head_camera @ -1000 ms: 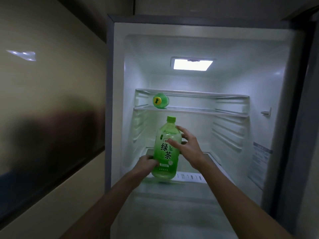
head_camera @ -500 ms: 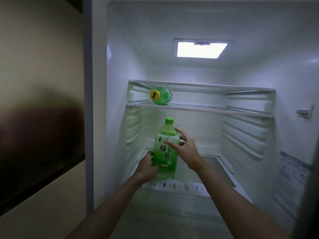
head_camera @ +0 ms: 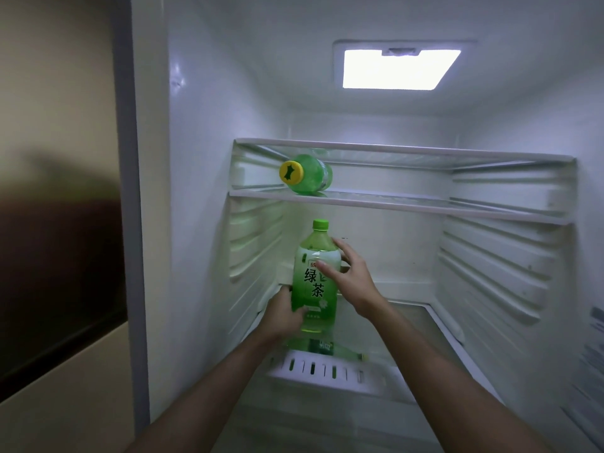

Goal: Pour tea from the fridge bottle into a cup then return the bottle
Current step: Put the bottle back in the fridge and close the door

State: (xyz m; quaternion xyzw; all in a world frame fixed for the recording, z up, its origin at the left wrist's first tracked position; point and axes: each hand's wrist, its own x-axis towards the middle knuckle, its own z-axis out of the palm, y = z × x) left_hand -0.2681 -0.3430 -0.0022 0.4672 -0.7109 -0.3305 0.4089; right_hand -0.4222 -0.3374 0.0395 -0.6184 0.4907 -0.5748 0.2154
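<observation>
Wall panel (head_camera: 58,191) seen at far left, beside open fridge (head_camera: 202,158). Left hand (head_camera: 282,317) wrapped around lower left side of tea bottle (head_camera: 315,282), gripping it. Bottle held upright inside fridge, green cap on, base at or just above glass shelf (head_camera: 421,317); contact cannot be told. Second bottle (head_camera: 305,173), yellow-capped, laid on its side on upper shelf (head_camera: 425,204). Right hand (head_camera: 351,277) pressed on bottle's right side, fingers spread over label. Lamp (head_camera: 400,68) lit at top right.
</observation>
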